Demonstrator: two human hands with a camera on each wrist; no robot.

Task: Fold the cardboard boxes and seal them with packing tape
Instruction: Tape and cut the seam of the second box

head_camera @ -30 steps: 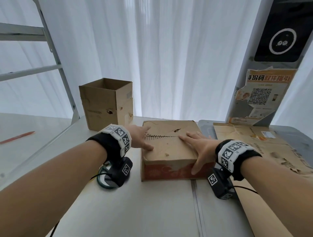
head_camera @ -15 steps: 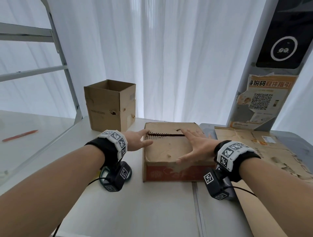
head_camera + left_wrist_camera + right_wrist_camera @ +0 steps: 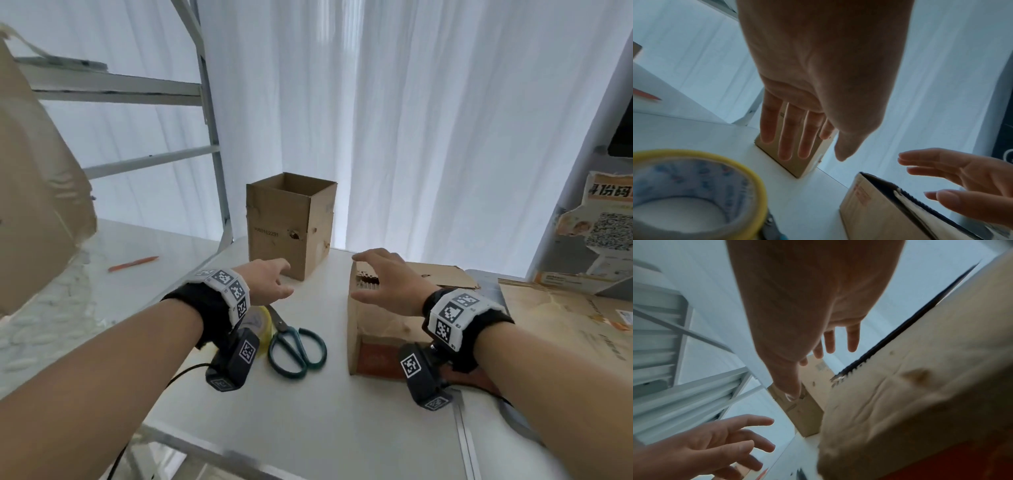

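Note:
A low flat cardboard box (image 3: 387,325) with a red front band lies on the white table (image 3: 308,411), its top flaps closed along a jagged seam (image 3: 890,340). My right hand (image 3: 380,277) hovers above its far left corner, fingers spread and holding nothing. My left hand (image 3: 270,279) floats over the table, open, just in front of a tall open-topped cardboard box (image 3: 291,222). Its straight fingers (image 3: 785,136) point at that box. A roll of packing tape (image 3: 692,191) with a yellow rim lies under my left wrist.
Green-handled scissors (image 3: 294,346) lie beside the tape roll. Flattened cardboard (image 3: 561,329) covers the table's right side, below a poster (image 3: 603,222). An orange pen (image 3: 133,263) lies on the left surface beside a metal frame (image 3: 212,137). Brown cardboard (image 3: 30,171) looms at far left.
Both hands have lifted off the flat box's lid and swung left toward the tall box. The head view has turned left, so the tape and scissors now show.

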